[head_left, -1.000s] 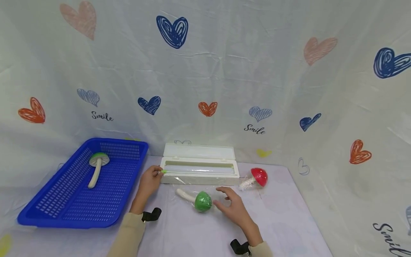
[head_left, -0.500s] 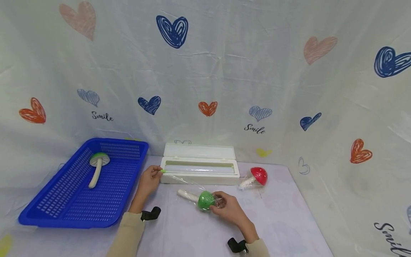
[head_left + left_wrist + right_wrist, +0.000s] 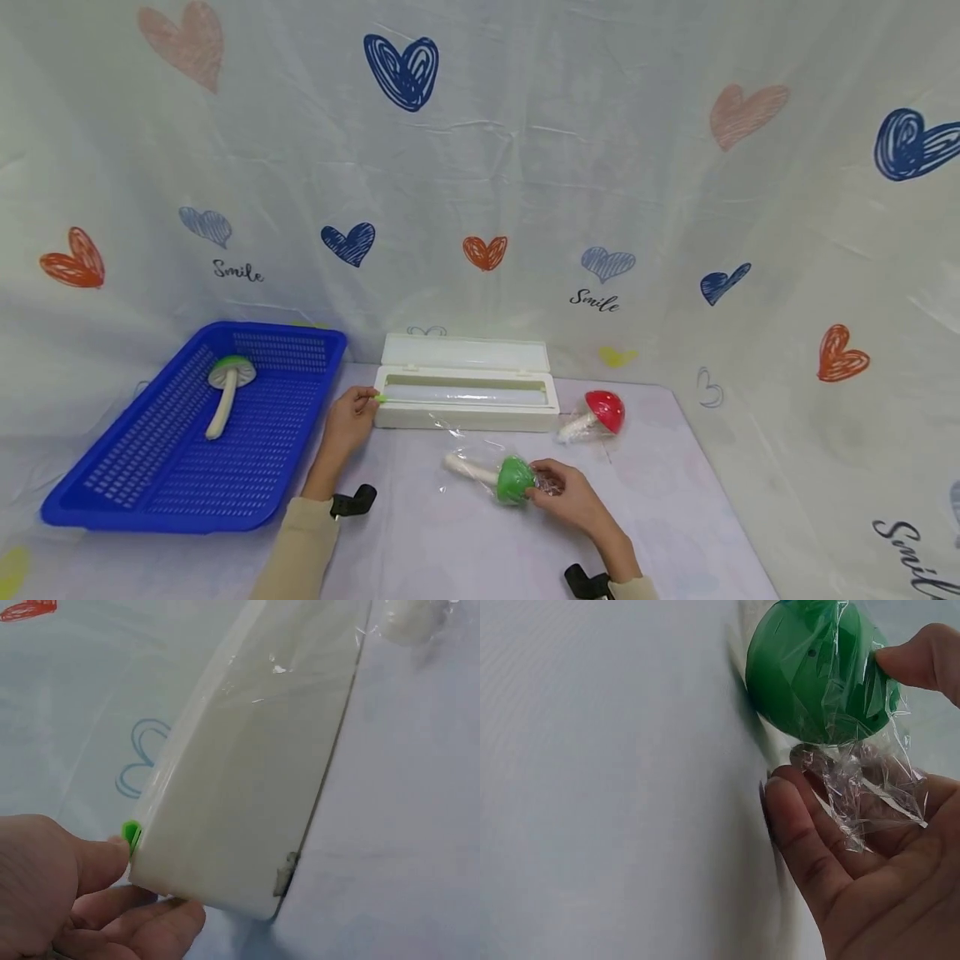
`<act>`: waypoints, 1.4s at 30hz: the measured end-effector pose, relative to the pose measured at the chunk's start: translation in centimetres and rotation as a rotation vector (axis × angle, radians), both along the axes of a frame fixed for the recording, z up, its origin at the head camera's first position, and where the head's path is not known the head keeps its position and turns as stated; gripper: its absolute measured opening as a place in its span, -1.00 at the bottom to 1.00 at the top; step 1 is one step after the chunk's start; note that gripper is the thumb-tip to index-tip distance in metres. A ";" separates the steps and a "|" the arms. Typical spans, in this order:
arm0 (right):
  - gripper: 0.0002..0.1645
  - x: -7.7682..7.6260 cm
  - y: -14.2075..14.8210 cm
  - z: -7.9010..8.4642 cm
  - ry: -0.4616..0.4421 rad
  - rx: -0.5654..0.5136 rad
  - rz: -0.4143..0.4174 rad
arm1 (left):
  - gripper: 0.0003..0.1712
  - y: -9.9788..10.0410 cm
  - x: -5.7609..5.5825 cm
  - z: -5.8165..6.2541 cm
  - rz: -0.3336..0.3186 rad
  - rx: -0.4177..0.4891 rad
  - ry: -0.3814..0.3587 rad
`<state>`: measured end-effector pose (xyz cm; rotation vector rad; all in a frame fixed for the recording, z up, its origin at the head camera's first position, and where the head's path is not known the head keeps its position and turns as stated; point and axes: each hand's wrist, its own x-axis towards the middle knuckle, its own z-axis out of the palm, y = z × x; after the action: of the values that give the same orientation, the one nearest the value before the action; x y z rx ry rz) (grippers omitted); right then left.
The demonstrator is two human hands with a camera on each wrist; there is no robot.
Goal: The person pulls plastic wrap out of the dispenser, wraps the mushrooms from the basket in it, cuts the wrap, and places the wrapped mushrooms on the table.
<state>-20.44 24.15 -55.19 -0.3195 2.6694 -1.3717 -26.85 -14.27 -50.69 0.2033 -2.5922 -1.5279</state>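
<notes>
My left hand [image 3: 351,419] holds the left end of a white cling film dispenser [image 3: 465,418]. In the left wrist view, its thumb is against the small green slider [image 3: 131,834] and its fingers sit at the box's end. With my right hand [image 3: 573,497] I grip a toy mushroom with a green cap [image 3: 515,481], wrapped in clear film. In the right wrist view, the thumb presses the cap and the fingers curl by the bunched film [image 3: 855,787]. The mushroom's white stem [image 3: 470,467] points left, with loose film around it.
Left of the dispenser stands a blue basket [image 3: 288,492] with a green-topped mushroom [image 3: 222,408] inside. A red-capped mushroom [image 3: 604,412] in film lies right of the dispenser. The dispenser's lid [image 3: 465,353] is raised. A heart-print curtain [image 3: 525,167] rises behind the table.
My right hand has closed on the green mushroom and drawn it right and nearer me. The film stretched from the dispenser to it now hangs loose. My left hand has stayed put.
</notes>
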 end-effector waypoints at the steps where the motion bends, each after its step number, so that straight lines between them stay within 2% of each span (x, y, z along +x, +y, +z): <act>1: -0.49 0.1 0.2 -0.1 0.005 -0.002 0.005 | -0.59 0.2 0.3 0.1 -0.001 -0.026 -0.003; 5: -0.56 0.3 0.2 -0.2 0.020 -0.045 0.049 | -0.39 1.7 2.2 0.9 0.015 -0.117 0.070; 7: -0.57 0.2 0.0 -0.1 0.025 -0.054 0.081 | -0.40 2.5 3.3 1.3 0.041 -0.146 0.153; 9: -0.56 0.2 -0.4 -0.1 0.024 -0.054 0.119 | -0.48 3.3 4.4 1.6 0.025 -0.159 0.240; 11: -0.54 0.1 -0.9 -0.1 0.007 -0.057 0.147 | -0.52 3.9 5.3 1.8 -0.052 -0.195 0.278; 12: -0.53 0.1 -1.1 -0.1 0.001 -0.064 0.157 | -0.52 4.2 5.7 1.8 -0.115 -0.209 0.282; 15: -0.53 0.1 -1.6 -0.1 -0.019 -0.122 0.177 | -0.36 4.9 6.5 1.4 -0.326 -0.251 0.219; 17: -0.55 0.1 -1.9 -0.2 -0.044 -0.174 0.186 | -0.19 5.1 6.8 0.9 -0.423 -0.291 0.154; 19: -0.57 0.0 -2.2 -0.2 -0.064 -0.207 0.199 | -0.02 5.2 6.9 0.1 -0.489 -0.341 0.103; 22: -0.59 0.0 -2.6 -0.3 -0.097 -0.219 0.200 | 0.14 5.2 7.0 -1.0 -0.551 -0.399 0.055; 26: -0.60 0.1 -2.8 -0.3 -0.123 -0.212 0.203 | 0.17 5.0 7.2 -2.3 -0.566 -0.419 0.025; 33: -0.70 0.1 -2.9 -0.3 -0.112 -0.201 0.199 | 0.00 4.8 7.3 -3.1 -0.514 -0.385 0.015; 38: -0.74 0.0 -3.3 -0.4 -0.115 -0.202 0.155 | -0.29 4.3 7.2 -3.3 -0.477 -0.304 0.005; 42: -0.80 -0.1 -3.6 -0.9 -0.066 -0.209 0.102 | -0.64 3.7 7.2 -3.5 -0.485 -0.301 0.025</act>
<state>-20.56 20.52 -56.07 -0.4175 2.4258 -1.6022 -19.67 -10.54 -54.22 -0.5046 -2.9453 -1.2043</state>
